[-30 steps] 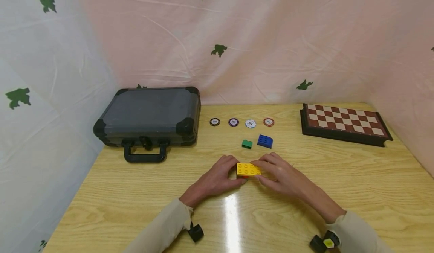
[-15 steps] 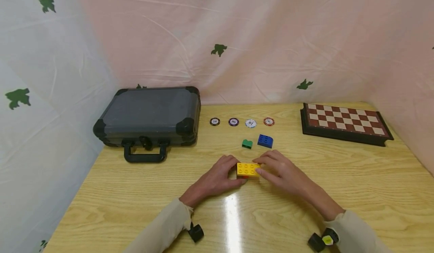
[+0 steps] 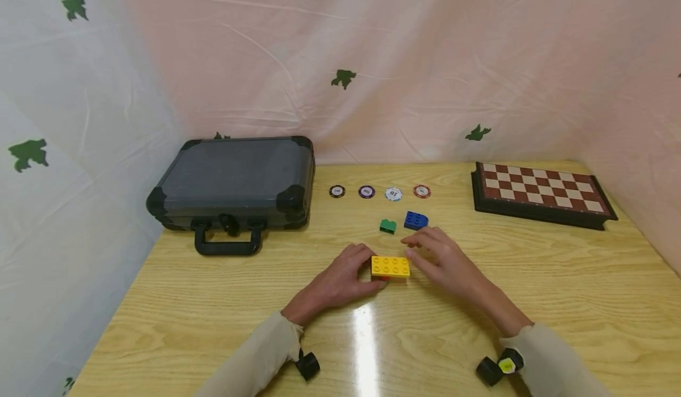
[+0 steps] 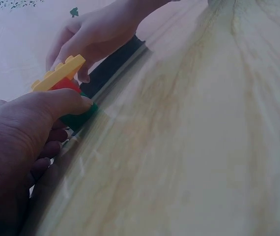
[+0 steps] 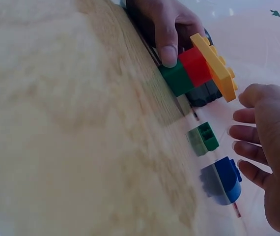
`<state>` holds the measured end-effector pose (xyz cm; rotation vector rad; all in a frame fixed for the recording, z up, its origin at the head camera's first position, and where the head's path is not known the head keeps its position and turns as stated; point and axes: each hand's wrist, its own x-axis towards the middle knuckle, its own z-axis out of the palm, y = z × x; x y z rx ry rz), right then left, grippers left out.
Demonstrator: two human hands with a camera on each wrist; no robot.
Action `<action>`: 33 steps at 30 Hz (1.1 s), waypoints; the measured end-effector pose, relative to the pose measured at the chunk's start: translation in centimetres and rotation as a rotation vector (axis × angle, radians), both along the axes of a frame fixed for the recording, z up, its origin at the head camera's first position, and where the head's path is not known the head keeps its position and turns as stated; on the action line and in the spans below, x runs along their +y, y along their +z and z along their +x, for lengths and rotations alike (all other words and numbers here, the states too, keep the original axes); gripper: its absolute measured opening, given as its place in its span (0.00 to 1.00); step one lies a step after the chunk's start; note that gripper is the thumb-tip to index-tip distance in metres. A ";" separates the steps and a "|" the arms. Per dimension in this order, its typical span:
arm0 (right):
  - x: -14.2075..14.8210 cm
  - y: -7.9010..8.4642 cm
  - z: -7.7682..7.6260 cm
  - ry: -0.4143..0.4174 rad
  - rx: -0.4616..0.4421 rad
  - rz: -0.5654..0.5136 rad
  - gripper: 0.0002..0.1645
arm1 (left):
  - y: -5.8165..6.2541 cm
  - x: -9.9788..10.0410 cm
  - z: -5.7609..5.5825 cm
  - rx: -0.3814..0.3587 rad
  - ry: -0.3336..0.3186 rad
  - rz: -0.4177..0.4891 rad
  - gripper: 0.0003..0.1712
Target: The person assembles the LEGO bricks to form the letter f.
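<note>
My left hand (image 3: 343, 276) grips the base of a small toy-brick stack standing on the table. In the right wrist view the stack has a green brick (image 5: 176, 78) at the bottom, a red brick (image 5: 195, 67) over it and a flat yellow brick (image 3: 391, 266) on top. The thumb presses the green brick's side. Just right of the yellow brick, my right hand (image 3: 449, 267) hovers with relaxed, slightly bent fingers and holds nothing. Beyond the stack lie a small green brick (image 3: 388, 226) and a blue brick (image 3: 416, 220) with one rounded end, close to the right fingertips.
A grey case (image 3: 234, 178) with a black handle stands at the back left. Several poker chips (image 3: 393, 194) form a row behind the loose bricks. At the back right lies a checkered board box (image 3: 542, 193). Patterned cloth hangs behind the wooden table (image 3: 213, 314).
My right hand has let go of the yellow brick and moved slightly away toward the blue brick. The left hand and the stack have stayed in place.
</note>
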<state>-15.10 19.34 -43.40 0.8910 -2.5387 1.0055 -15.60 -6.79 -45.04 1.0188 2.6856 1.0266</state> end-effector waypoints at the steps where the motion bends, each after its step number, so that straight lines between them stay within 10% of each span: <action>1: -0.1 0.0 -0.1 -0.015 -0.008 -0.004 0.10 | 0.0 0.0 0.0 -0.001 0.001 0.000 0.20; 33: -3.1 -0.8 -2.9 -0.250 -0.173 0.046 0.21 | 0.0 0.0 -0.1 0.009 -0.004 -0.002 0.20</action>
